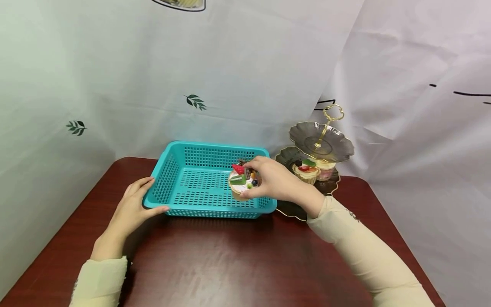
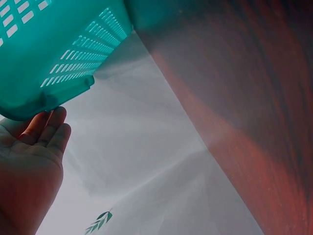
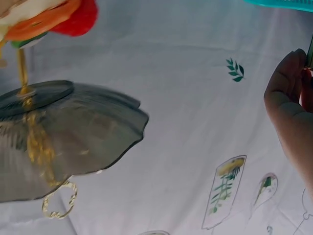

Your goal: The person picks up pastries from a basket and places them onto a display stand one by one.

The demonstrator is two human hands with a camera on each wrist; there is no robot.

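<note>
A fruit-topped tart [image 1: 239,182] with strawberry, kiwi and blueberry on white cream is held by its sides between the thumb and fingers of my right hand [image 1: 274,179]. It hangs over the right part of a turquoise plastic basket [image 1: 209,211]. My left hand [image 1: 132,207] grips the basket's front left corner, thumb at the front rim and fingers at the left side; in the left wrist view those fingertips [image 2: 59,115] come up against the basket rim. The right wrist view catches only the edge of my right hand, the tart mostly out of frame.
To the right of the basket stands a two-tier dark cake stand [image 1: 321,143] with a gold handle. Another fruit tart [image 1: 306,170] and a pinkish cake [image 1: 325,169] sit on its lower tier. A white printed cloth [image 1: 238,76] hangs behind the reddish-brown table [image 1: 230,264].
</note>
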